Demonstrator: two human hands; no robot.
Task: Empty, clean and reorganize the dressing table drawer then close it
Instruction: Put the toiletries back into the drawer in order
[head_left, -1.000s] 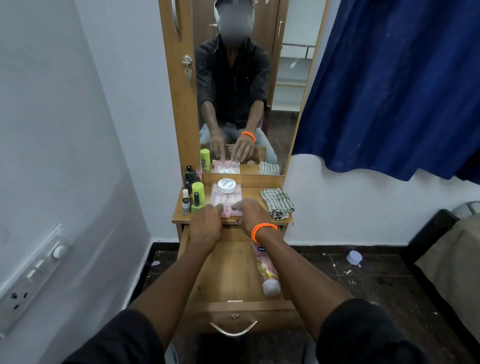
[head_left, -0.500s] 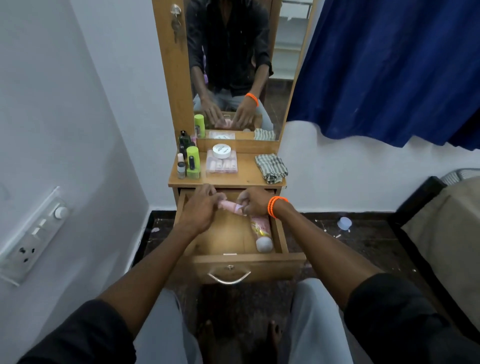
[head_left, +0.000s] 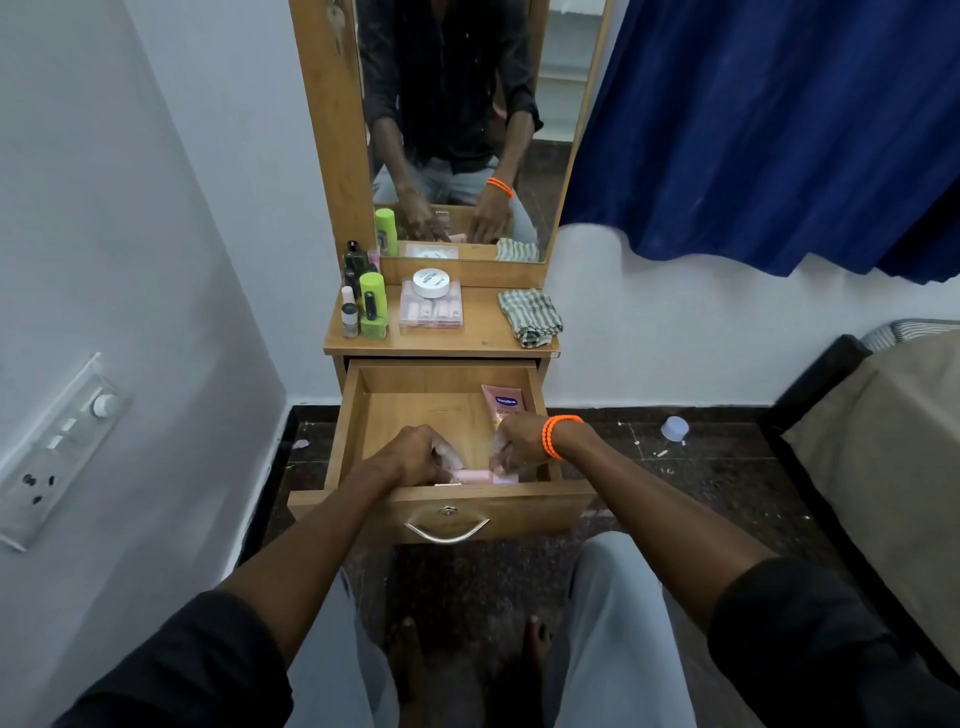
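- Both hands down at the drawer (head_left: 351, 415) front: left hand (head_left: 415, 457) and right hand (head_left: 519, 447) curled round the ends of a pink pack (head_left: 475, 476).
- Lower flat against the front wall, just left of the tube (head_left: 503, 408).
- Release only once seated.

A small pink item (head_left: 475, 476) is held between the left hand (head_left: 415, 457) and right hand (head_left: 519, 448) at the near end of the open drawer (head_left: 347, 415); a pink tube (head_left: 503, 406) lies at its far right.
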